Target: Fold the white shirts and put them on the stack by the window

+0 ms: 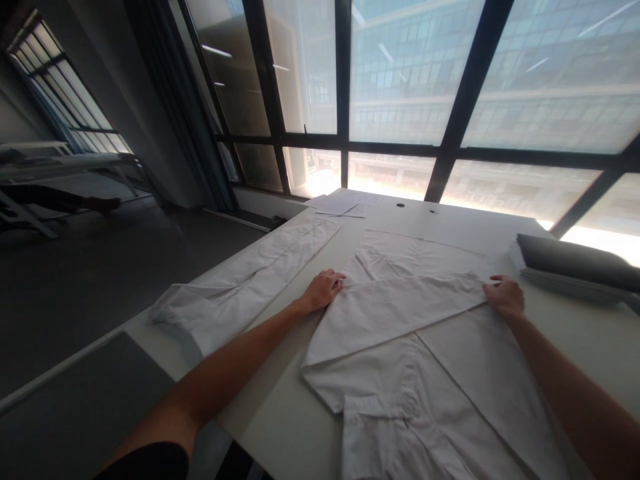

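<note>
One fold looks made so far: a broad band of the white cloth shirt, apparently a sleeve, lies crosswise over the body of the garment, running from one hand to the other. The shirt lies spread flat on the white tabletop, directly in front of the person. The left hand sits at the band's left end with fingers bent over the cloth edge, holding it. The right hand rests on the band's right tip, but whether it pinches the cloth or only presses it down cannot be told from this angle. By my judgement the folding is at an early stage. The lower body of the shirt and the part beyond the band both lie open and unfolded.

A long white strip of cloth stretches away to the left toward the tabletop's edge. Whether it is the shirt's other sleeve or a separate garment is hard to make out. The near end of the shirt is cut off by the bottom of the picture. The stack of grey folded fabric at the right is cut off by the frame edge. The loose white paper sheets by the window are washed out by glare.
</note>
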Tool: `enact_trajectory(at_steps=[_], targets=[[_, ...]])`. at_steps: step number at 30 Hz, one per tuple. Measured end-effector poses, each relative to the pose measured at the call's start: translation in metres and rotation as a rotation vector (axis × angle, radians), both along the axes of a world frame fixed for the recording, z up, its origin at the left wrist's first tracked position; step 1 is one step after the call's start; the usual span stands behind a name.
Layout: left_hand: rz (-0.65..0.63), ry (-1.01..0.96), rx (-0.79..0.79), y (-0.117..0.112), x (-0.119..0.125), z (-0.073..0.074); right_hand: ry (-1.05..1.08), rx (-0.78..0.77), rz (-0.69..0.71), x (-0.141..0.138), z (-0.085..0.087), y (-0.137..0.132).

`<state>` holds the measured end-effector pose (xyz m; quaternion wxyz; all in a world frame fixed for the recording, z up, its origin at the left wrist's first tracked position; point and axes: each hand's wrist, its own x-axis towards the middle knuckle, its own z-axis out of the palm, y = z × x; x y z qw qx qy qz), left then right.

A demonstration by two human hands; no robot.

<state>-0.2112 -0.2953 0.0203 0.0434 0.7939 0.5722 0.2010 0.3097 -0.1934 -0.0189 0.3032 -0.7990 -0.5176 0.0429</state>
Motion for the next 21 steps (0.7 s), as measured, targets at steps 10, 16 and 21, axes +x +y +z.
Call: enact_trajectory(at_steps=[10, 16, 21], targets=[[-0.510, 0.145, -0.049, -0.065, 0.037, 0.002, -0.003, 0.062, -0.021, -0.009, -0.009, -0.006], [-0.499, 0.249, -0.104, -0.063, 0.025, -0.003, 0.198, 0.192, -0.042, -0.004, -0.006, -0.003], [-0.499, 0.263, -0.071, -0.060, 0.020, -0.007, 0.271, 0.251, -0.138, 0.013, -0.001, -0.003]])
